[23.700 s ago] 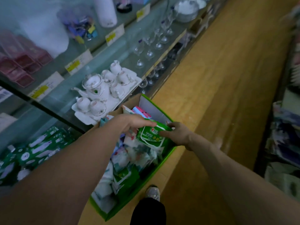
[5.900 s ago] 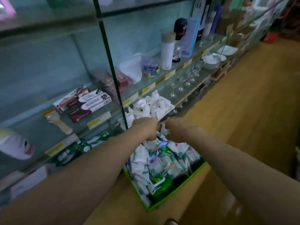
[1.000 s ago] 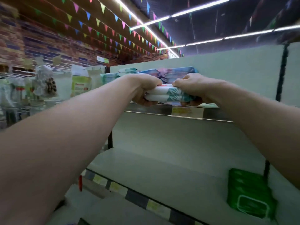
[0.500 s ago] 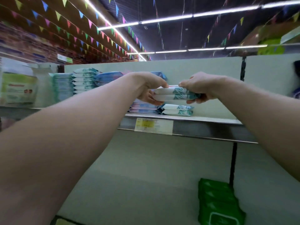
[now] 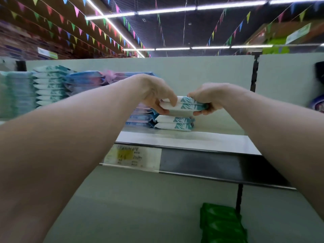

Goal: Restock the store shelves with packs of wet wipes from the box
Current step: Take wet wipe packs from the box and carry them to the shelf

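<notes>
Head view: left hand point(image 5: 156, 92) and right hand point(image 5: 206, 95) pinch opposite ends of two white-and-teal wet wipe packs point(image 5: 184, 105), fingers curled underneath, thumbs on top, just above two matching packs point(image 5: 173, 123) on the shelf point(image 5: 192, 141).

— What do the surfaces look like from your end?

— I see the held wipe packs point(image 5: 184, 104) as soft plastic film, white with teal print, faintly shiny. The stacked wipe packs point(image 5: 172, 123) on the shelf look the same. The blue packs point(image 5: 140, 118) gleam a little more.

— And the shelf itself?

— The shelf board point(image 5: 184, 140) looks smooth and pale, with a dull sheen. Its front rail point(image 5: 210, 163) is dark and glossy, with a bright strip that looks like metal. The price label point(image 5: 131, 156) looks like matt paper behind clear plastic. The green packs point(image 5: 220, 223) are glossy film. The back panel point(image 5: 192, 72) is flat and matt.
</notes>
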### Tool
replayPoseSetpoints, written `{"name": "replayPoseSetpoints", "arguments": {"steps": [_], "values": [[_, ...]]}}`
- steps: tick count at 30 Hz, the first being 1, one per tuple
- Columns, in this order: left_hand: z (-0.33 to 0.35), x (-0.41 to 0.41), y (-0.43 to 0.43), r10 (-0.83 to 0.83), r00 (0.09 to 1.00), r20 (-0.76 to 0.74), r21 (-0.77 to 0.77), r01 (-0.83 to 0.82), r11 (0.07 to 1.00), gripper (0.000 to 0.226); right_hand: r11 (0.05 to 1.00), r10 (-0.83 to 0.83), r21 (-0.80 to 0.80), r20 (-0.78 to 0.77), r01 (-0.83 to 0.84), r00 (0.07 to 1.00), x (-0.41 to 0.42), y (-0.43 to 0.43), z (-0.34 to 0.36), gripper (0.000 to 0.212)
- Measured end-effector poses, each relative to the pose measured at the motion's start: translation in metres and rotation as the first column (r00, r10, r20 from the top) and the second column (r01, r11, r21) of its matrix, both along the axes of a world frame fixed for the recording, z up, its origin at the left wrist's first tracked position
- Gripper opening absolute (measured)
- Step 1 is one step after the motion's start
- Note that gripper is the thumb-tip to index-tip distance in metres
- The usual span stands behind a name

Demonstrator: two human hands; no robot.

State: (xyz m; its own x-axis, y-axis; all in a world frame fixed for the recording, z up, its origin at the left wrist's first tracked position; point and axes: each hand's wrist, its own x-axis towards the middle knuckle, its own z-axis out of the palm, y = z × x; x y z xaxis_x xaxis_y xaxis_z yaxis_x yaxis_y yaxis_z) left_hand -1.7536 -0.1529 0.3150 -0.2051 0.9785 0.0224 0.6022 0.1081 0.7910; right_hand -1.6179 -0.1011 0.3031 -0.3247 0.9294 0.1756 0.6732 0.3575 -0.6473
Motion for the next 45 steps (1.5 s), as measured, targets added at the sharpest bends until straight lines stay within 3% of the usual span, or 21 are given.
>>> {"name": "replayPoseSetpoints", "arguments": {"steps": [5,19,29,37,45], "values": [[-0.006,0.003,0.023,0.031,0.972,-0.235,-0.016,-0.036,0.999,0.036,0.993,0.035,-0.116,0.088,-0.024,0.996,-0.009,0.014,-0.001,0.028],[-0.017,-0.018,0.046,0.125,0.875,-0.468,0.029,-0.127,0.992,0.038,0.984,0.163,-0.105,0.206,-0.143,0.965,-0.015,0.03,-0.004,0.031],[-0.025,-0.03,0.048,0.098,0.846,-0.523,0.081,-0.065,0.995,0.036,0.975,0.141,0.117,0.323,-0.187,0.936,-0.011,0.033,-0.007,0.032],[-0.026,-0.036,0.048,0.133,0.791,-0.598,0.157,-0.047,0.986,0.04,0.88,-0.081,0.45,0.46,-0.154,0.884,-0.012,0.034,-0.008,0.028],[-0.028,-0.035,0.042,0.063,0.736,-0.674,0.105,0.011,0.994,0.04,0.928,0.001,0.334,0.448,-0.168,0.894,-0.01,0.034,-0.01,0.037]]}}
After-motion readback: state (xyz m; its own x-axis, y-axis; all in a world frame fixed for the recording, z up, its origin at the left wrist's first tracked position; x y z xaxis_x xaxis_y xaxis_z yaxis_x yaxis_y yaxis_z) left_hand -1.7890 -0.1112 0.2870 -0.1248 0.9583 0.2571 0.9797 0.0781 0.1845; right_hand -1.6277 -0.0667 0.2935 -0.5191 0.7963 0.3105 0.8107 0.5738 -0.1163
